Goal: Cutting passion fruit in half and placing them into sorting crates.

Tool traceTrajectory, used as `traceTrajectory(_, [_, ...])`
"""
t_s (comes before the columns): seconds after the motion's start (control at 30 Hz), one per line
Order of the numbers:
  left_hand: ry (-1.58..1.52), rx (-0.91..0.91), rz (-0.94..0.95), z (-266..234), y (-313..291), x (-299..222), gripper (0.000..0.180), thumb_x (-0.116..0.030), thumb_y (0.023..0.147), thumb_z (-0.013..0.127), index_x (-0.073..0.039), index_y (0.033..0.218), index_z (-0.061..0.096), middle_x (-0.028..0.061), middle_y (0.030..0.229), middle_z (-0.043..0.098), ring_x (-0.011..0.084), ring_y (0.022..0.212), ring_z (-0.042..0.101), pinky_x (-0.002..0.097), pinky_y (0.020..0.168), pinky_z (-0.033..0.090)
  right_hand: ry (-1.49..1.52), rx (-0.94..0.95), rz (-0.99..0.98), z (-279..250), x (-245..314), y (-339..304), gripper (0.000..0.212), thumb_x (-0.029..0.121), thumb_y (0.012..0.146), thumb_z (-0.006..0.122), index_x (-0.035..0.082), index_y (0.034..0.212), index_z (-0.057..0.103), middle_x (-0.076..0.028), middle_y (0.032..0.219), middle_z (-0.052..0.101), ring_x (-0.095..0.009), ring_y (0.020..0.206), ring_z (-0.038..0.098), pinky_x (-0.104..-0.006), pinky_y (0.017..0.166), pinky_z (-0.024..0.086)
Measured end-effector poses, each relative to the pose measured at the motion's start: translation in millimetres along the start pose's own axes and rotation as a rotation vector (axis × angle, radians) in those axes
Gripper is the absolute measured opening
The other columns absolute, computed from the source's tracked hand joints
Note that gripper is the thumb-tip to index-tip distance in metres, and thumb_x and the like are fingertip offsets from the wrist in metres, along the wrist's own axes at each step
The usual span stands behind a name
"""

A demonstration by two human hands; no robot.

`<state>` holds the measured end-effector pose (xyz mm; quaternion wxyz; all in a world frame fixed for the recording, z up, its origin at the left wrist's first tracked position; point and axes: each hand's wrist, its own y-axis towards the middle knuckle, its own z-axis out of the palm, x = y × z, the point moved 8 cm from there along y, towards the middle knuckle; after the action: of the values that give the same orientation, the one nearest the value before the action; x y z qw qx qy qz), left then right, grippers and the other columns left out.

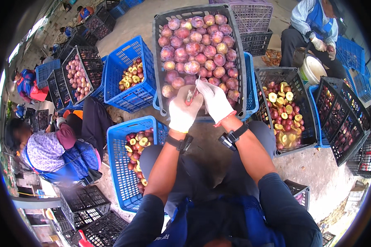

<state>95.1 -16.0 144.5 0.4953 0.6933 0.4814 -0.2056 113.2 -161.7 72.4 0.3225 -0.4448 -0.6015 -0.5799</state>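
Both my hands wear white gloves and meet over the near edge of a dark crate (158, 45) heaped with whole purple-red plums (192, 49). My left hand (184, 110) is closed around a small knife (189, 97) with some red on it; its thin blade points up between the hands. Close against it, my right hand (214, 101) has its fingers bent together near the blade. Whatever those fingers hold is hidden.
Blue crates with cut plums stand at my left (130, 47) and beside my left knee (116, 164). A black crate (309, 142) of cut plums is at my right. Co-workers sit at the left (49, 144) and far right (303, 20), the latter near a white bucket (313, 68).
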Motion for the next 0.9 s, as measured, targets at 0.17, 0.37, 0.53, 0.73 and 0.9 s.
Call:
traceTrajectory(0.17, [-0.030,0.025,0.019,8,11,3,0.032,-0.024,0.093,0.074,-0.003,0.116,0.069,0.0141,0.085,0.073,0.0244,0.074,0.074,0.0369,0.070,0.057,-0.090,0.204,0.184,5,-4,8,0.046,0.033,0.107,0.057,-0.005,0.132,0.067,-0.016,0.121,0.074,-0.021,0.112,0.069,-0.0317,0.098,0.052])
traceTrajectory(0.37, [-0.121,0.045,-0.265,36,0,58,0.030,-0.025,0.092,0.075,-0.003,0.112,0.071,0.0128,0.080,0.072,0.0261,0.071,0.073,0.0371,0.067,0.057,0.041,0.009,0.160,12,-45,5,0.037,0.024,0.103,0.054,-0.001,0.128,0.066,-0.014,0.114,0.070,-0.025,0.106,0.067,-0.0371,0.093,0.054])
traceTrajectory(0.53, [0.149,0.111,0.014,37,1,58,0.051,-0.033,0.076,0.083,-0.007,0.118,0.071,0.0125,0.081,0.073,0.0313,0.069,0.072,0.0393,0.064,0.056,0.866,-0.262,1.026,30,-40,-19,0.024,0.038,0.103,0.064,0.016,0.112,0.067,0.001,0.093,0.066,-0.016,0.081,0.066,-0.0328,0.070,0.055])
traceTrajectory(0.73, [0.126,0.195,-0.003,59,-16,66,0.044,-0.037,0.074,0.082,-0.010,0.107,0.070,0.0105,0.078,0.072,0.0294,0.064,0.072,0.0374,0.060,0.051,0.604,-0.169,1.016,13,-27,-27,0.030,0.040,0.103,0.061,0.015,0.119,0.066,0.000,0.090,0.067,-0.013,0.066,0.065,-0.0275,0.041,0.039])
traceTrajectory(0.9, [0.020,-0.174,-0.128,42,-19,90,0.033,-0.032,0.092,0.073,-0.005,0.076,0.063,0.0119,0.064,0.064,0.0285,0.060,0.065,0.0388,0.062,0.049,-0.612,0.015,-0.098,19,-36,11,0.036,0.030,0.109,0.049,0.000,0.119,0.066,-0.024,0.093,0.070,-0.039,0.082,0.070,-0.0459,0.071,0.053])
